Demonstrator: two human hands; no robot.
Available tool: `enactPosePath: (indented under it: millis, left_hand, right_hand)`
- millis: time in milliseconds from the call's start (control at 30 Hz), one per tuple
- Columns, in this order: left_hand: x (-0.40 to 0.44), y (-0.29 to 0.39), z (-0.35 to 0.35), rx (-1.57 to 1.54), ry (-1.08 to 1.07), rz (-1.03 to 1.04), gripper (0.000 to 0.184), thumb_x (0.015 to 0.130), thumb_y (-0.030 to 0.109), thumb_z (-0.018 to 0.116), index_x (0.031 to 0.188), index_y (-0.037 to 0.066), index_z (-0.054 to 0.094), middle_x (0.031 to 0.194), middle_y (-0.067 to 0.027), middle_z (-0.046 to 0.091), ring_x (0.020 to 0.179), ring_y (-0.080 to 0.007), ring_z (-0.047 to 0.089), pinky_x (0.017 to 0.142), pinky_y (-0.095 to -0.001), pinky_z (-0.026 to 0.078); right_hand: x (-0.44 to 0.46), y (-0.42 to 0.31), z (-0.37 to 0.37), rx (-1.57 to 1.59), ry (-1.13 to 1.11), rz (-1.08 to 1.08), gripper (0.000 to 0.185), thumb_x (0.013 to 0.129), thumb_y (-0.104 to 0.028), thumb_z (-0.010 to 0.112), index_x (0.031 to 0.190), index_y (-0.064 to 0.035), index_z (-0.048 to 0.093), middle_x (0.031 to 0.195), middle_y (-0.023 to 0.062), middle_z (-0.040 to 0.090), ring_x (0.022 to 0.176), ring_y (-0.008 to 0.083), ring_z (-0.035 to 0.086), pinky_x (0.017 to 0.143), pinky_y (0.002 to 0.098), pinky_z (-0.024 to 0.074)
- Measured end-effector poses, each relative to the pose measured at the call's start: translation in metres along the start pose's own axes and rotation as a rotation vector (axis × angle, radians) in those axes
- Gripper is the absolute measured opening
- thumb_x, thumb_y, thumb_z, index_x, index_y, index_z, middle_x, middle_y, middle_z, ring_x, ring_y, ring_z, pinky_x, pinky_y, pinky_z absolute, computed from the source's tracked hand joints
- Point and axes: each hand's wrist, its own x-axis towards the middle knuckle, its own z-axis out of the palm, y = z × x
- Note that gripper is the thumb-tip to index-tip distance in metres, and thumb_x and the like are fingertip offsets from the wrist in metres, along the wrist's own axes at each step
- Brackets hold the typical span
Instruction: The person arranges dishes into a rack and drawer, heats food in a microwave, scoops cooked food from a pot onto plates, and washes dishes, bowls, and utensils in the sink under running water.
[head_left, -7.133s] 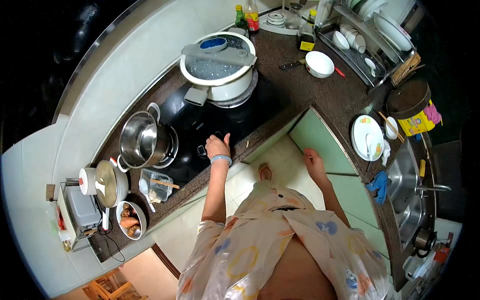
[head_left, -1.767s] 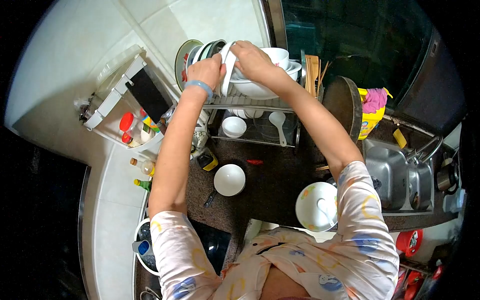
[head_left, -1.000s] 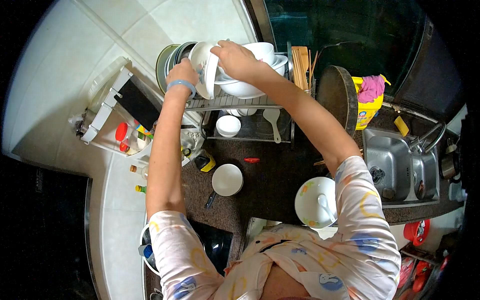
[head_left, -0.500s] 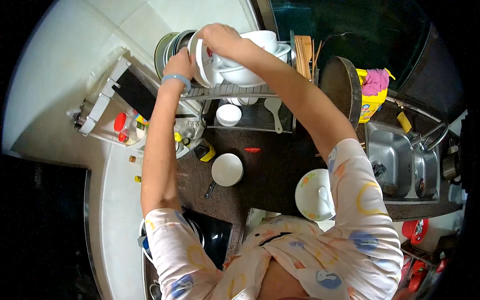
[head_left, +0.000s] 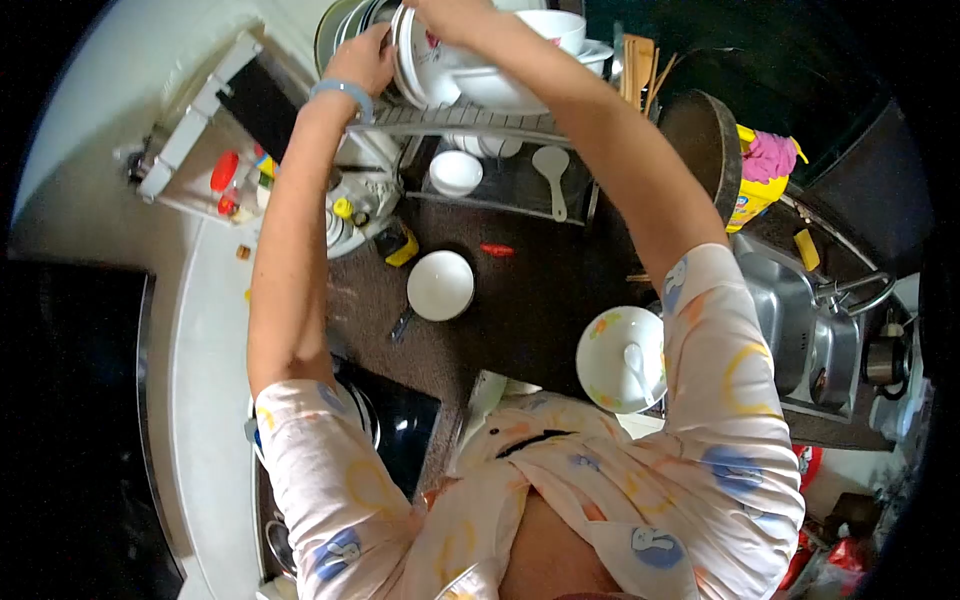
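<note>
Both arms reach up to a dish rack (head_left: pixel 470 125) at the top of the view. My left hand (head_left: pixel 362 60), with a pale blue bangle (head_left: pixel 345 92) at the wrist, has its fingers closed at the left edge of white plates standing upright. My right hand (head_left: pixel 450 18) is bent over the top of a white plate (head_left: pixel 425 70) with a red pattern; the frame edge and the wrist partly hide its fingers. Left of my left hand, more plates (head_left: pixel 330 35) stand on edge. White bowls (head_left: pixel 510 90) sit to the right of the patterned plate.
Below the rack are a small white bowl (head_left: pixel 456 173) and a rice paddle (head_left: pixel 552 180). On the dark counter (head_left: pixel 520 320) are a small pan (head_left: pixel 440 286), a red chilli (head_left: pixel 496 249) and a bowl with a spoon (head_left: pixel 610 370). A sink (head_left: pixel 785 310) is at right.
The view has shifted, so the rack and both hands appear higher and the right hand is partly cut off. Both hands stay at the upright plates.
</note>
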Motion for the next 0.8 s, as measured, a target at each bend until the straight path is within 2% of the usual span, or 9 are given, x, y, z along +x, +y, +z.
enactPosePath:
  millis: [33,133,300,400,567,633,733,767,800]
  left_hand:
    - [0.0,-0.007,0.001,0.097,-0.001,0.068,0.032,0.089,0.016,0.054,0.119,0.005,0.056,0.092,-0.0176,0.067,0.084,-0.0347,0.066,0.078,-0.04,0.051]
    - [-0.01,0.009,-0.02,-0.066,-0.041,0.028,0.032,0.083,0.008,0.049,0.113,0.004,0.056,0.101,-0.0245,0.062,0.096,-0.0428,0.057,0.085,-0.0453,0.046]
    - [-0.029,-0.007,-0.022,-0.105,0.093,-0.039,0.028,0.083,0.005,0.048,0.108,0.0,0.06,0.087,-0.0186,0.066,0.083,-0.0371,0.063,0.076,-0.0413,0.05]
    - [-0.044,-0.029,-0.01,-0.016,0.119,-0.116,0.026,0.09,0.005,0.045,0.112,0.005,0.059,0.087,-0.0088,0.069,0.071,-0.0222,0.07,0.069,-0.0355,0.055]
    - [-0.061,-0.028,-0.015,-0.299,0.026,-0.426,0.026,0.09,0.005,0.048,0.114,0.003,0.06,0.086,-0.0118,0.068,0.071,-0.0233,0.07,0.066,-0.0348,0.055]
    - [-0.068,-0.043,-0.007,-0.113,0.028,-0.336,0.029,0.088,0.003,0.05,0.115,0.002,0.06,0.093,-0.0123,0.069,0.073,-0.0231,0.07,0.067,-0.0343,0.056]
    - [-0.087,-0.022,-0.025,0.019,-0.093,-0.403,0.052,0.073,0.0,0.062,0.124,0.006,0.056,0.103,-0.0122,0.068,0.094,-0.028,0.065,0.084,-0.0376,0.052]
    - [-0.095,-0.026,-0.015,-0.027,-0.119,-0.441,0.047,0.071,0.003,0.065,0.118,0.003,0.058,0.101,-0.015,0.067,0.09,-0.0305,0.065,0.081,-0.0396,0.053]
    - [-0.092,-0.008,-0.028,-0.088,-0.261,-0.532,0.04,0.071,0.008,0.067,0.11,0.001,0.06,0.099,-0.0191,0.065,0.092,-0.0323,0.064,0.08,-0.0422,0.052]
  right_hand:
    - [0.001,-0.002,0.003,-0.013,0.001,0.034,0.013,0.077,-0.004,0.054,0.085,-0.0009,0.063,0.092,0.0227,0.064,0.091,0.0369,0.063,0.078,0.0427,0.0514]
    - [0.001,-0.001,0.012,-0.029,0.043,-0.043,0.014,0.078,-0.002,0.052,0.087,-0.0014,0.063,0.092,0.022,0.063,0.092,0.0376,0.062,0.079,0.043,0.0511]
    - [-0.004,-0.011,0.002,0.002,0.141,-0.122,0.025,0.08,-0.003,0.049,0.103,-0.0038,0.059,0.098,0.0212,0.063,0.094,0.0367,0.061,0.082,0.0429,0.0495]
    - [-0.006,-0.017,-0.002,-0.039,0.094,-0.149,0.03,0.081,-0.003,0.049,0.109,-0.0068,0.058,0.096,0.0209,0.06,0.091,0.0373,0.06,0.081,0.0444,0.0488]
    - [-0.018,-0.023,-0.011,-0.133,-0.042,-0.139,0.045,0.075,-0.007,0.062,0.12,-0.0159,0.06,0.119,0.0201,0.056,0.107,0.0357,0.057,0.087,0.0414,0.0486]
    - [-0.015,-0.013,-0.002,-0.111,-0.058,-0.132,0.055,0.072,-0.002,0.062,0.125,-0.0154,0.054,0.128,0.0217,0.048,0.115,0.038,0.05,0.094,0.0426,0.0447]
    - [-0.008,-0.014,0.012,-0.097,-0.09,-0.209,0.056,0.073,0.003,0.057,0.127,-0.0102,0.052,0.129,0.0184,0.052,0.126,0.0388,0.041,0.106,0.0438,0.0343]
    - [-0.007,-0.01,0.025,-0.044,0.146,-0.373,0.046,0.071,0.004,0.06,0.116,-0.0076,0.06,0.117,0.0204,0.058,0.105,0.034,0.058,0.092,0.0417,0.0467]
    - [-0.002,0.0,0.032,0.035,0.083,-0.372,0.045,0.079,0.0,0.052,0.123,-0.0081,0.055,0.125,0.0188,0.053,0.113,0.032,0.052,0.099,0.0393,0.04]
